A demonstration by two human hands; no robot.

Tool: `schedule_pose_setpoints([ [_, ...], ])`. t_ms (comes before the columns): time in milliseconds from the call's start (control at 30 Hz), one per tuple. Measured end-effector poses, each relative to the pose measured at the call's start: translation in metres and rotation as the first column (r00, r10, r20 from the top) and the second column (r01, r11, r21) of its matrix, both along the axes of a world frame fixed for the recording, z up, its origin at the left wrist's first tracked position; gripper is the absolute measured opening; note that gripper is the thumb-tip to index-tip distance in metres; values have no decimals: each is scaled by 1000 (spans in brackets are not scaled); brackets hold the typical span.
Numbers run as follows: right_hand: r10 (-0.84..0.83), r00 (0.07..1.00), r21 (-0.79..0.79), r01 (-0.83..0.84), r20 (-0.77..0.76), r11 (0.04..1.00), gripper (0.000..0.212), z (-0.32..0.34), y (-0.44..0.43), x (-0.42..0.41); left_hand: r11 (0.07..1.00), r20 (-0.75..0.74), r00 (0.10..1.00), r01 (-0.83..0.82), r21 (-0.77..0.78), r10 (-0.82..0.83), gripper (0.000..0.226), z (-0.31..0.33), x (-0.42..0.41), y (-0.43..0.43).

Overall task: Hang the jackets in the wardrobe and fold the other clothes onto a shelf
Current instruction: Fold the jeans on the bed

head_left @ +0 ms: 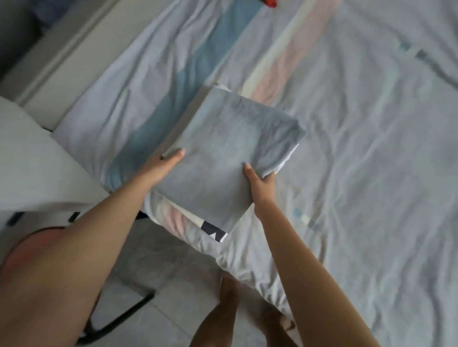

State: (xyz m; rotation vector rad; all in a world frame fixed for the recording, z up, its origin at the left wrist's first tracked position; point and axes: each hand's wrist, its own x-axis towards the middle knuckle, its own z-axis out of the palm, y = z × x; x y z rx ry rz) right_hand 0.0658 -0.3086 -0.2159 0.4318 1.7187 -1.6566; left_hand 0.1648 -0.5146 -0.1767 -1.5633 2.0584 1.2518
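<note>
A folded grey-blue garment [223, 153] forms a flat square held just above the near corner of the bed. My left hand [163, 164] grips its left edge, thumb on top and fingers hidden beneath. My right hand [260, 182] grips its right edge the same way, thumb on top. A white layer shows at the fold's right corner. The view is blurred by motion.
The bed [371, 161] is covered by a pale grey-blue sheet with blue, pink and cream stripes. A red item [271, 2] peeks in at the top edge. A white cloth [32, 161] lies on a black-framed chair [119, 314] at left. My bare feet stand on grey floor tiles.
</note>
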Motion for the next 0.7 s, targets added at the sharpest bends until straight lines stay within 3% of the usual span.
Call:
schedule_pose_setpoints([
  [100, -61, 997, 38, 63, -51, 997, 49, 2, -2, 5, 976, -78, 993, -104, -190, 91, 59, 0, 11, 2],
  [200, -78, 992, 38, 82, -96, 996, 51, 9, -12, 13, 883, -158, 986, -122, -453, 55, 58, 9, 15, -8],
  [267, -63, 996, 4, 63, -70, 998, 53, 8, -13, 19, 824, -189, 981, -135, -551, 34, 59, 11, 19, -10],
  [334, -27, 999, 42, 29, -46, 999, 55, 3, -13, 31, 793, -147, 989, -69, -605, -26, 46, 4, 25, -9],
  [400, -25, 993, 197, 48, -117, 979, 64, 4, -16, 42, 756, -10, 997, 50, -653, -75, 31, -8, 33, 0],
  [500, 43, 898, 500, 202, -437, 842, 86, 12, -24, 43, 615, 35, 957, 214, -759, -289, 43, -19, 33, 31],
  [567, 296, 700, 560, 177, -650, 809, 79, 14, -26, 39, 524, 72, 866, 363, -771, -495, 55, -25, 30, 60],
  [601, 507, 500, 618, 75, -702, 782, 72, 10, -28, 36, 509, 113, 826, 441, -739, -552, 60, -33, 30, 73],
  [634, 693, 232, 704, -45, -683, 709, 64, 3, -25, 30, 503, 161, 803, 501, -704, -574, 63, -39, 31, 86],
  [667, 795, -29, 793, -114, -605, 599, 57, -8, -23, 20, 508, 194, 797, 530, -679, -572, 65, -46, 32, 92],
  [701, 840, -182, 859, -138, -511, 493, 55, -18, -19, 8, 529, 206, 806, 533, -660, -555, 66, -53, 33, 97],
])
